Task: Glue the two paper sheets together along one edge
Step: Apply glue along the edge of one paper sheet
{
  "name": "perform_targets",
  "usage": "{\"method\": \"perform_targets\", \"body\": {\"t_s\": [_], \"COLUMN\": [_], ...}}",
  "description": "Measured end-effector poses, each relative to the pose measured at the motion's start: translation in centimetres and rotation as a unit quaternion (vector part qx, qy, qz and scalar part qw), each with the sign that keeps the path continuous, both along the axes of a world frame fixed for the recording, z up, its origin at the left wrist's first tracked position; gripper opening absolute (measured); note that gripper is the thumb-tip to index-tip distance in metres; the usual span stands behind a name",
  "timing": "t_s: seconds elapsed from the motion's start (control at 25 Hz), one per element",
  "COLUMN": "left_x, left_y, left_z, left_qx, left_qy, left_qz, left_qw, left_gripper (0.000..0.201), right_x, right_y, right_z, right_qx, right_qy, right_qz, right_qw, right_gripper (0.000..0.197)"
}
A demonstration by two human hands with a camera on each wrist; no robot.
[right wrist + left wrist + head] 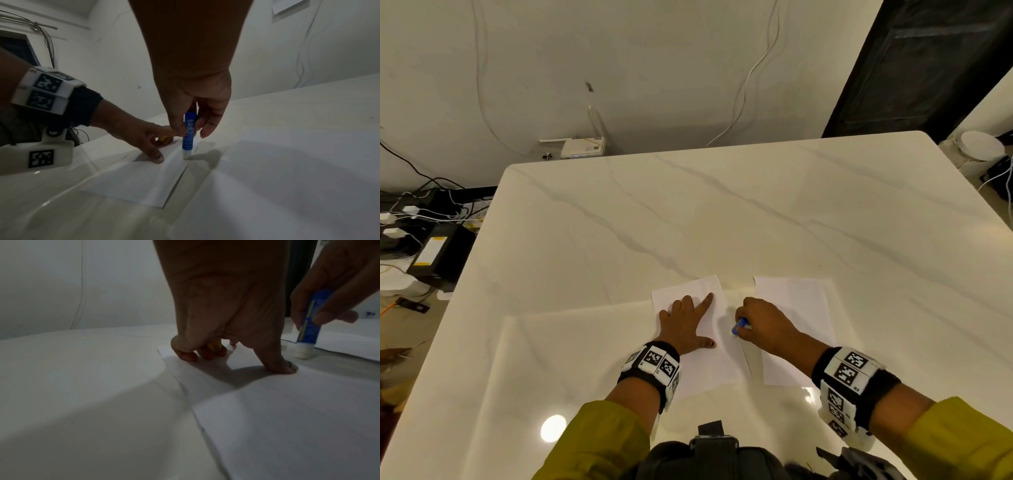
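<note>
Blue glue stick (189, 133) upright, right hand (763, 322) gripping

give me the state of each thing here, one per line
glue stick: uncapped, upright, tip on the left sheet's right edge
yellow cap: off the stick, tucked under the left hand's curled fingers
left sheet: flat on the table, pinned down
right sheet: flat, apart from the left one
left hand: presses the left sheet
right hand: grips the glue stick

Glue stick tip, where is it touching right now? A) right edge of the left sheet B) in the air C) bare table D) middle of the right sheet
A: the right hand holds the glue stick tip-down on the left sheet at its right edge.
</note>
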State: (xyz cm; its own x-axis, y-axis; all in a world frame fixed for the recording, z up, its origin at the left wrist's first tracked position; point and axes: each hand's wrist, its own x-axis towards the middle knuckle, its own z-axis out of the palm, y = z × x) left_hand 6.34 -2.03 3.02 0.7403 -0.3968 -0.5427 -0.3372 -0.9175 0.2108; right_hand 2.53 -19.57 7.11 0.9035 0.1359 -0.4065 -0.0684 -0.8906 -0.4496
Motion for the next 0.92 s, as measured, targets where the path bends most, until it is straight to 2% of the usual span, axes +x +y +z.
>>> {"method": "perform_targets", "body": {"t_s": [0.36,0.6,0.8,0.92], "left_x": [-2.0,-2.1,-2.4,-2.5], "left_y": [-0.6,-0.6,-0.5,-0.5], "left_z": [0.1,0.2,0.0,0.0], "left_qx": [0.005,0.004,-0.003,-0.005], "left_qy": [-0.014,-0.025,-0.029,-0.036], "left_qz": [-0.006,-0.013,-0.007,-0.007], "left_qw": [1.0,1.0,1.0,0.999], "left_gripper": [0.073,0.071,0.069,0.069], "right_x": [-1.1,-5.2,-4.3,-4.6], "right_y": [0.2,-0.3,-0.1,-0.4], "right_z": [0.1,-0.4,-0.2,-0.2], "right_qx": [0.009,-0.002,0.009,-0.001], "right_qy": [-0.024,0.001,-0.009,-0.009], "right_qz": [-0.037,-0.011,-0.034,-0.014], "right_qw": [0.999,1.0,0.999,1.0], "right_gripper": [0.024,0.025,0.025,0.026]}}
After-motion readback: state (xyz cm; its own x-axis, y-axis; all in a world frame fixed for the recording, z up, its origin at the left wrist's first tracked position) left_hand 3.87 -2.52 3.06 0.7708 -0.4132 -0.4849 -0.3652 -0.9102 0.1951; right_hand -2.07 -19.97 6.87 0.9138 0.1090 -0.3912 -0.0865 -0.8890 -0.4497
